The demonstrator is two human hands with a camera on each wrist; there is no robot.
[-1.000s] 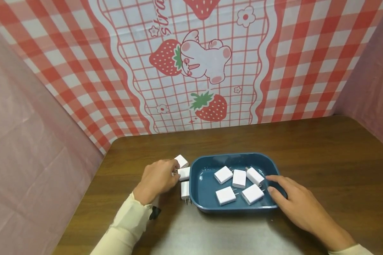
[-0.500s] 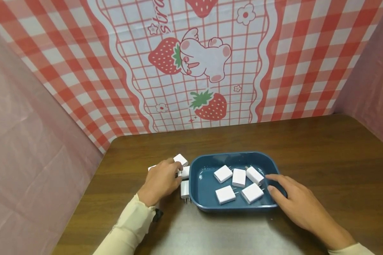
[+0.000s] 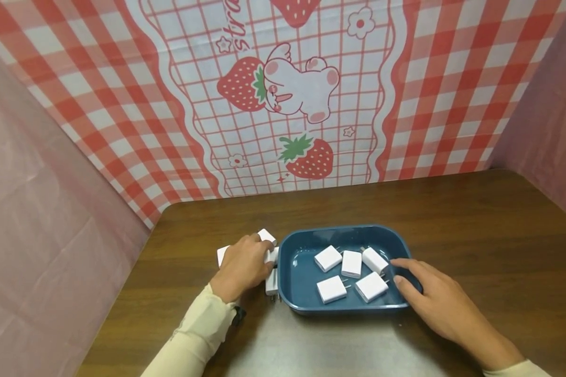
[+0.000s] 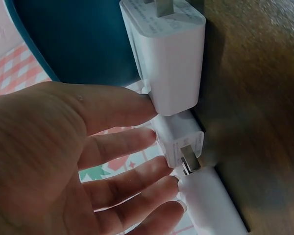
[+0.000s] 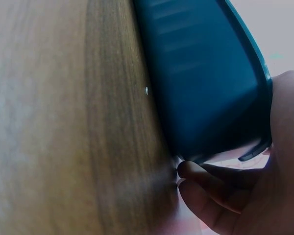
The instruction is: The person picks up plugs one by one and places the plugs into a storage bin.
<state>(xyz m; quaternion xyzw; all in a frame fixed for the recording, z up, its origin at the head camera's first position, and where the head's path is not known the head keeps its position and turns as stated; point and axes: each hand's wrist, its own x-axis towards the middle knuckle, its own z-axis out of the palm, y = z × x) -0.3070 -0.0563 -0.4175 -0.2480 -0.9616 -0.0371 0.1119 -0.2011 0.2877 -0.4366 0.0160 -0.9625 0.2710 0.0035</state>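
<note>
Several white charger plugs stand on the table beside the left end of a blue plastic tray (image 3: 298,310). My left hand (image 3: 245,260) reaches among them from above. In the left wrist view its thumb tip is right at the lower corner of the near charger plug (image 4: 171,68), and its fingertips lie along the middle charger plug (image 4: 179,129) and the far one (image 4: 210,200). Another charger plug (image 3: 222,253) shows left of this hand. My right hand (image 3: 445,301) holds the tray's right end, thumb and forefinger over the rim, the other fingers against its outer side.
Inside the tray lie several white charger plugs, one of them (image 3: 332,289) at the front left. The brown wooden table (image 3: 481,225) runs back to a red-checked strawberry cloth (image 3: 306,157). Pink cloth (image 3: 33,209) hangs at the left side.
My left hand has shifted a little to the right over the charger plugs, and the one on its left has come into view. My right hand and the tray stay put.
</note>
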